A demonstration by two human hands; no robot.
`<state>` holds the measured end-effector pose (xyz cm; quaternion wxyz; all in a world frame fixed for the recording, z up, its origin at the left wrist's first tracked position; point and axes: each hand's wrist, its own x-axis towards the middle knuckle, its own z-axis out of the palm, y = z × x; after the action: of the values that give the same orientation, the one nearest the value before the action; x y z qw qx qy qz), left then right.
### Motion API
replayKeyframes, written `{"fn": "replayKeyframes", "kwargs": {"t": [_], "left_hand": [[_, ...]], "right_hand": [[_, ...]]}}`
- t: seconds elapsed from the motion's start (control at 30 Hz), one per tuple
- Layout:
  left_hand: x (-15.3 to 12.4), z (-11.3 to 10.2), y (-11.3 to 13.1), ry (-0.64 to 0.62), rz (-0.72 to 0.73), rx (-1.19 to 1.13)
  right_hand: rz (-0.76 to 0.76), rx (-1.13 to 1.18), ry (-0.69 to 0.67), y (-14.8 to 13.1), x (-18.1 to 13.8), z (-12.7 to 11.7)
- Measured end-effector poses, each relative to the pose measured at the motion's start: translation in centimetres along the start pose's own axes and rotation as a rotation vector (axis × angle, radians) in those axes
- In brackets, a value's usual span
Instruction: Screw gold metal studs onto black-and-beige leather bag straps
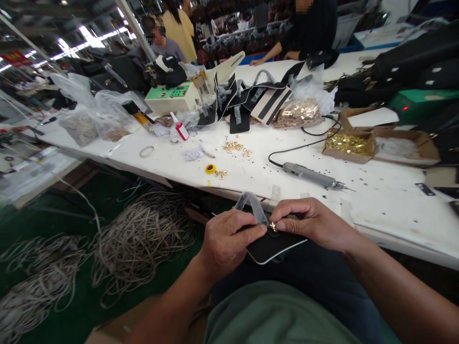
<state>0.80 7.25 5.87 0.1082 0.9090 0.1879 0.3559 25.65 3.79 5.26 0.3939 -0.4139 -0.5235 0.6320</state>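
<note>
Head view: I see the right hand (313,223), grip pinched nearly closed on a small gold fitting (273,227), just rightward of the left hand (229,235), which clasps the slanting black panel (274,246) by the near edge of the desk (172,165)

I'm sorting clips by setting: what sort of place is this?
Probably a leather-goods workshop: a box of gold-colored fittings, a corded electric screwdriver and black panels with plastic-wrapped handles.
</note>
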Motion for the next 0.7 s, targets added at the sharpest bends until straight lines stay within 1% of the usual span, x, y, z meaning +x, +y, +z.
{"fn": "replayKeyframes", "kwargs": {"t": [0.1, 0.2, 0.33, 0.5, 0.7], "left_hand": [[0.0, 0.1, 0.1, 0.017, 0.04, 0.032], [-0.1, 0.1, 0.2, 0.001, 0.057, 0.059], [-0.1, 0.0, 0.3, -0.028, 0.064, 0.077], [-0.1, 0.1, 0.5, -0.017, 0.069, 0.084], [-0.1, 0.5, 0.6, -0.009, 0.07, 0.08]], "right_hand": [[-0.062, -0.1, 0.0, -0.4, -0.2, 0.2], [-0.075, -0.158, -0.009, -0.6, -0.3, 0.3], [-0.058, -0.223, -0.03, -0.8, -0.5, 0.4], [-0.027, -0.276, -0.021, -1.5, -0.7, 0.3], [-0.009, -0.322, -0.055, -1.5, -0.7, 0.5]]}}
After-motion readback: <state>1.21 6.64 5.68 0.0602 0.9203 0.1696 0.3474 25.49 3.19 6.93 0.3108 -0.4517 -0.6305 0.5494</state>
